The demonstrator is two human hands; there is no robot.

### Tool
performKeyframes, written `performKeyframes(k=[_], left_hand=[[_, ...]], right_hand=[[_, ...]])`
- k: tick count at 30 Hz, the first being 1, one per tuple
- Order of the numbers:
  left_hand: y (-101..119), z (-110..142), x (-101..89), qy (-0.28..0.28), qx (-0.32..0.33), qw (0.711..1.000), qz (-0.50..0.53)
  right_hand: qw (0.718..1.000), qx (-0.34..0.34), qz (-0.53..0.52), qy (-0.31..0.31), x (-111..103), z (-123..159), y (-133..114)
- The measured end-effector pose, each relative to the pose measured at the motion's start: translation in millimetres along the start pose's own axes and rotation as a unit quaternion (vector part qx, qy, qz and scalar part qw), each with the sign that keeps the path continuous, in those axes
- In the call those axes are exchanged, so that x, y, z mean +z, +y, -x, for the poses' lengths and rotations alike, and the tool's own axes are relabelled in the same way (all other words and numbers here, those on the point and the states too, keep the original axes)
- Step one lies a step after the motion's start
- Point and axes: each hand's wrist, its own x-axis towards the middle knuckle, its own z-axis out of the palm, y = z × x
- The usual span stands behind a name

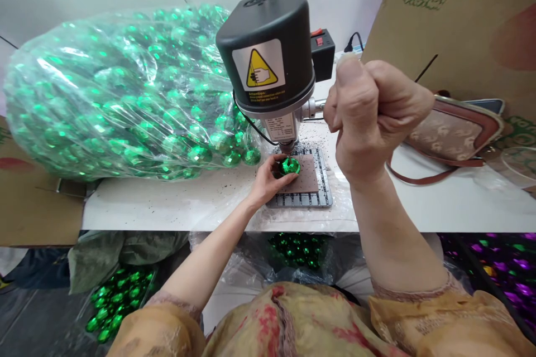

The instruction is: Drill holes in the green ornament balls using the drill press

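White table (138, 206); L hand (266, 179) on green ball (290, 166)

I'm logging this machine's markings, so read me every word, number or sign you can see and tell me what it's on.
"Attention:" on the black machine housing, under a yellow triangle sign showing a hand; the smaller lines below are too blurred.
Silver label below the housing: too small to read.
Cardboard box: green and red printing, not legible.

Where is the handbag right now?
In the head view, the handbag is on the table, right of the drill, partly behind the right hand and before the cardboard box.
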Motion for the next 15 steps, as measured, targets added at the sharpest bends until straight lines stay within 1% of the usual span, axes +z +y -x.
performKeyframes(k=[4, 8, 15], left_hand=[[-2, 6, 11.3, 0.018, 0.013, 0.999, -0.031], [-5, 9, 16.6, 0.039, 0.026, 0.998, -0.049], [-9, 11, 18.8, 0.049, 0.024, 0.998, -0.033]], right_hand=[[1.000, 0.005, 0.012, -0.001, 0, 0, 0], [1.000, 0.011, 0.002, -0.002, -1, 0, 1], [0.999, -0.039, -0.015, 0.023, 1, 7, 7]])
